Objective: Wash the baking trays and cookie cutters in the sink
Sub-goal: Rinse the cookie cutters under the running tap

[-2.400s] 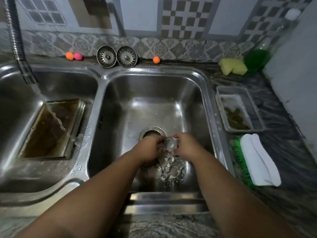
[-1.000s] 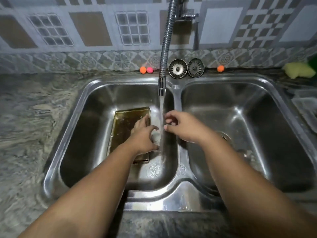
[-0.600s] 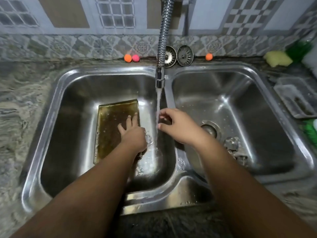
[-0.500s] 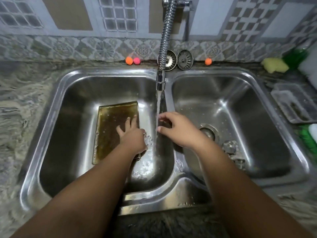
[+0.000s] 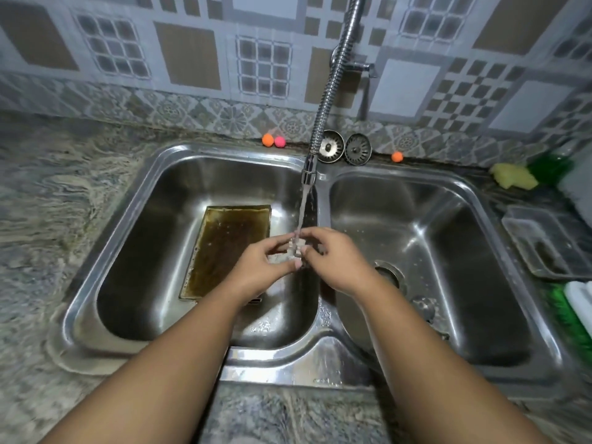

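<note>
Cookie cutter (image 5: 295,248) is pinched between the fingers of my left hand (image 5: 259,272) and right hand (image 5: 336,262), straight below the faucet (image 5: 320,123), in its stream. Below and left of the faucet lies the baking tray (image 5: 224,245), partly under my left hand.

The left hand (image 5: 256,270) and the right hand (image 5: 336,261) are showing bare. Both forearms are running uncovered to the lower frame edge; upper arms are lying outside the view.

A single head-worn view is given, aimed forward and steeply down from close above the stainless-steel double-basin sink (image 5: 320,357), with the patterned tiled wall (image 5: 192,59) taken in at the top.
</note>
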